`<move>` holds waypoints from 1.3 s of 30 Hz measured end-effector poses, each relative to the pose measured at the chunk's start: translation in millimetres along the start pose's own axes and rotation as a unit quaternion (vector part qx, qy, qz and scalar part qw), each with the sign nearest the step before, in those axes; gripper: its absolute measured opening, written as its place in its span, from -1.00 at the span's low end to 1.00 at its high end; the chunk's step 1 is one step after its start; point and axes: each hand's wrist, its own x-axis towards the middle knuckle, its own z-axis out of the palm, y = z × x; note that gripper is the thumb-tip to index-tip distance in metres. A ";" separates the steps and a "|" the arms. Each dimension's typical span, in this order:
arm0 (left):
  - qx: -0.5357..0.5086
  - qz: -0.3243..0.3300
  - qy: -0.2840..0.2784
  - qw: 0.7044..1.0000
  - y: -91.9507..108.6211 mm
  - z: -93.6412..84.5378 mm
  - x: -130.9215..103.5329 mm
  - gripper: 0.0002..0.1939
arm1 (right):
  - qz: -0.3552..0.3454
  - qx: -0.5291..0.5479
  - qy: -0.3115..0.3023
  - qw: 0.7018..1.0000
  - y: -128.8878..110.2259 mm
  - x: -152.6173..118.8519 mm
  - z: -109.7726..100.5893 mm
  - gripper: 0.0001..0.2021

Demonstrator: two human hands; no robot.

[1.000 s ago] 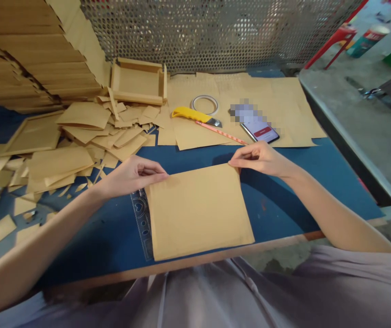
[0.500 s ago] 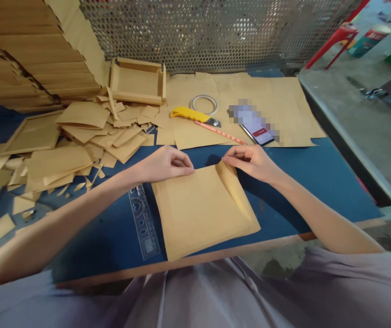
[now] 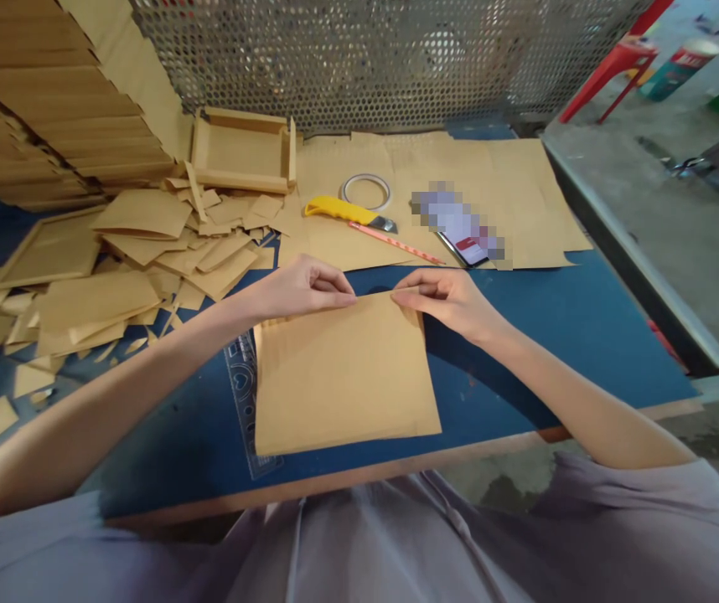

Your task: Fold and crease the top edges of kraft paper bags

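Note:
A roughly square piece of brown kraft paper (image 3: 347, 377) lies before me over the blue tabletop, its far edge pinched in both hands. My left hand (image 3: 309, 289) is closed on that edge near its middle, thumb on top. At the far right corner, my right hand (image 3: 444, 301) grips the same edge between thumb and fingers. Whether the paper is one sheet or several layers I cannot tell. A clear plastic stencil ruler (image 3: 245, 402) sticks out from under its left side.
Beyond the hands, a yellow utility knife (image 3: 340, 209), a tape roll (image 3: 365, 192), a pink pencil (image 3: 397, 244) and a phone (image 3: 460, 226) rest on brown sheets (image 3: 523, 201). Paper scraps (image 3: 95, 301) and a shallow cardboard tray (image 3: 243, 151) are at left, beside tall cardboard stacks (image 3: 38, 100).
The paper has shifted left and turned slightly, covering more of the ruler. Its curled right side now lies flatter. My right hand has come closer to the left along the far edge.

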 end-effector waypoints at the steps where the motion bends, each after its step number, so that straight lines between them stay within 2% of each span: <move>1: 0.000 0.005 -0.004 1.000 2.4 2.7 2.9 -0.81 | 0.005 0.003 0.000 1.000 0.0 -0.6 1.8 -0.76; 8: -0.034 0.024 -0.014 0.999 17.2 21.8 22.5 -0.80 | 0.033 0.012 0.008 0.999 -0.5 -4.4 4.4 -0.75; 16: -0.019 0.010 -0.008 1.000 11.7 17.0 18.1 -0.80 | 0.018 -0.008 0.011 1.000 -1.7 -3.2 5.8 -0.79; 21: -0.002 -0.012 -0.006 1.000 4.1 6.7 4.9 -0.78 | 0.029 -0.008 0.032 0.999 -1.0 -2.9 3.6 -0.77; 31: 0.000 -0.056 0.053 0.997 -21.3 -20.4 -42.2 -0.76 | 0.020 0.012 0.079 0.997 9.3 3.4 -7.5 -0.81; 35: -0.008 -0.075 0.063 0.995 -23.5 -22.9 -57.7 -0.75 | 0.020 -0.007 0.059 0.998 7.9 3.2 -6.8 -0.77; 39: -0.029 -0.075 0.063 0.995 -26.9 -21.3 -63.6 -0.75 | 0.026 -0.012 0.052 0.998 5.1 2.3 -5.2 -0.74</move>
